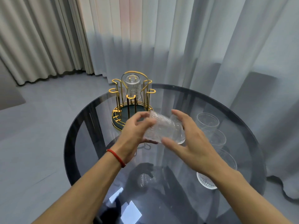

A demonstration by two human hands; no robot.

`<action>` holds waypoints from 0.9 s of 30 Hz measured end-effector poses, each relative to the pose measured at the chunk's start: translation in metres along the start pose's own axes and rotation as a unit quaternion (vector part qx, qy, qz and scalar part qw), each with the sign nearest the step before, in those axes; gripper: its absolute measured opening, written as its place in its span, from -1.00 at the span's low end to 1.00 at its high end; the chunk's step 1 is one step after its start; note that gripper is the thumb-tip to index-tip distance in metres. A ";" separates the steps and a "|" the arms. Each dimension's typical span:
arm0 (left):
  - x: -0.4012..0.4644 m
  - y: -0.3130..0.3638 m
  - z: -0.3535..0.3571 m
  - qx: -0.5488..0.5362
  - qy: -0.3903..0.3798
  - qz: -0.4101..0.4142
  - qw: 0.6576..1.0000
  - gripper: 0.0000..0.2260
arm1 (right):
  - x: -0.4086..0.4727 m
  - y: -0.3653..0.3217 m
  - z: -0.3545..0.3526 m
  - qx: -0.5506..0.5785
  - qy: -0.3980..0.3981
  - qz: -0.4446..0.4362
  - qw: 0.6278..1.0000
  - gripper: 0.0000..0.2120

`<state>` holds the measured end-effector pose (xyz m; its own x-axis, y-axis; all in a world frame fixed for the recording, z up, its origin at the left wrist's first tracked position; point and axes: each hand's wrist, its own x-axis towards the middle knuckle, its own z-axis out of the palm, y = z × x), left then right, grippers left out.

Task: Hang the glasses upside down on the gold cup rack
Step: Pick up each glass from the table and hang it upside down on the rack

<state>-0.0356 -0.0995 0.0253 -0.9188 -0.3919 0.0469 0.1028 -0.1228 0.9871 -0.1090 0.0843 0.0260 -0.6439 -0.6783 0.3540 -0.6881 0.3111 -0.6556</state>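
A ribbed clear glass (163, 130) lies tilted on its side in mid-air, blurred, in front of the gold cup rack (131, 101), a wire stand of looped prongs rising from a round dark-green base. One ribbed glass (133, 86) already hangs upside down on the rack's far side, while four more glasses (210, 126) wait in a row to the right.

Both bare forearms reach up from the bottom of the frame and meet near its centre. The left hand (135, 131) curls its fingers and thumb, palm turned right, a red cord around its wrist. The right hand (189, 139) faces it, fingers spread and thumb low. A glass (163, 130) is clasped between them, blurred.
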 end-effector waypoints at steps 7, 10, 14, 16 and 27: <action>0.008 -0.011 -0.021 -0.247 -0.083 -0.099 0.961 -0.56 | 0.021 -0.003 0.011 0.198 -0.008 0.134 0.971 -0.35; 0.015 -0.018 -0.026 -0.254 -0.108 -0.096 0.956 -0.54 | 0.028 -0.002 0.011 0.172 0.005 0.127 0.977 -0.52; 0.026 -0.027 -0.041 -0.102 -0.079 -0.044 0.991 -0.56 | 0.041 -0.006 -0.002 0.140 0.068 0.080 0.985 -0.60; 0.032 -0.036 -0.056 0.145 -0.015 0.006 0.989 -0.55 | 0.058 -0.016 -0.017 0.140 0.104 0.055 0.983 -0.55; 0.052 -0.084 -0.068 0.610 -0.056 0.034 0.790 -0.30 | 0.265 -0.105 -0.001 0.015 0.098 -0.030 0.995 -0.33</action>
<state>-0.0660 -0.1715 -0.0657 -0.9620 -0.2682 0.0510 -0.2277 0.8914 0.3918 -0.2077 -0.1273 0.1895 -0.6567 -0.5512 0.5147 -0.7191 0.2521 -0.6475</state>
